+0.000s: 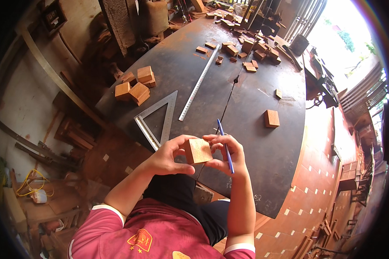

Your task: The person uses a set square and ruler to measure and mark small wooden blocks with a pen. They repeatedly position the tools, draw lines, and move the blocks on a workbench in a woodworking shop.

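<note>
Between my two hands, above the near edge of the dark table, I hold a light brown wooden block [199, 151]. My left hand [172, 156] grips its left side, thumb below and fingers above. On the block's right side are the fingertips of my right hand [231, 154], which also has a blue pen [225, 146] tucked between its fingers, tip pointing away from me. A metal set square [166, 114] lies just beyond my left hand. Farther off, a white steel ruler [199, 82] rests at a slant. One more wooden block [272, 118] sits to the right.
Several wooden blocks [139, 92] are grouped at the table's left edge. Many small offcuts [250, 43] are heaped at the far end. A thin dark seam [231, 93] crosses the tabletop [255, 159]. A small wood piece [278, 93] lies near the right edge.
</note>
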The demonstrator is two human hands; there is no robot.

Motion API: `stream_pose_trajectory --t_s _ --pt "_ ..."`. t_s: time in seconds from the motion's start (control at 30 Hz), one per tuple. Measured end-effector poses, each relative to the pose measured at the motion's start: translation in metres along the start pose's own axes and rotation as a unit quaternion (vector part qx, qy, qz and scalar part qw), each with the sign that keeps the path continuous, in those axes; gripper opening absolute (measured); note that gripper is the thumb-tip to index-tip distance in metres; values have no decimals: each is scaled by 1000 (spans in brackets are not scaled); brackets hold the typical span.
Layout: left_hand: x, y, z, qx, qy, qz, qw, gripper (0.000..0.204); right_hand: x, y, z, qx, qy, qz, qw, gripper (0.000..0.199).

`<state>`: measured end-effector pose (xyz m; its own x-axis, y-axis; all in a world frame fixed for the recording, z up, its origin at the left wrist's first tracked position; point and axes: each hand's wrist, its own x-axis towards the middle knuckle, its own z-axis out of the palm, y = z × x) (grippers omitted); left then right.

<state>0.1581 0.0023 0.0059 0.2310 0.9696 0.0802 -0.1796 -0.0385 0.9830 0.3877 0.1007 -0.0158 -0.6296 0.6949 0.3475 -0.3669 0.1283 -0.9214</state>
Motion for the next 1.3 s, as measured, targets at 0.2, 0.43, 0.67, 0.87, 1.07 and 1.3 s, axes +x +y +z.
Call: stream_pose_trajectory --t_s 0.2,0.43,0.67,0.87,1.07,1.3 --pt "2 -14 4 -74 48 -113 990 83 2 0 0 -5 31 138 990 60" --pt "4 -18 10 -158 114 -262 945 94 1 -6 1 -174 21 85 981 48" --pt "2 -12 6 -90 99 -294 947 93 -1 2 2 -118 70 103 985 32" --pt "2 -3 8 -16 90 -239 967 75 0 4 5 -24 121 98 987 32" --pt "-6 -10 7 59 127 -121 983 34 0 3 0 -2 115 95 989 39" --pt "-16 -8 5 88 175 -90 976 39 -1 2 0 -9 72 116 991 49"
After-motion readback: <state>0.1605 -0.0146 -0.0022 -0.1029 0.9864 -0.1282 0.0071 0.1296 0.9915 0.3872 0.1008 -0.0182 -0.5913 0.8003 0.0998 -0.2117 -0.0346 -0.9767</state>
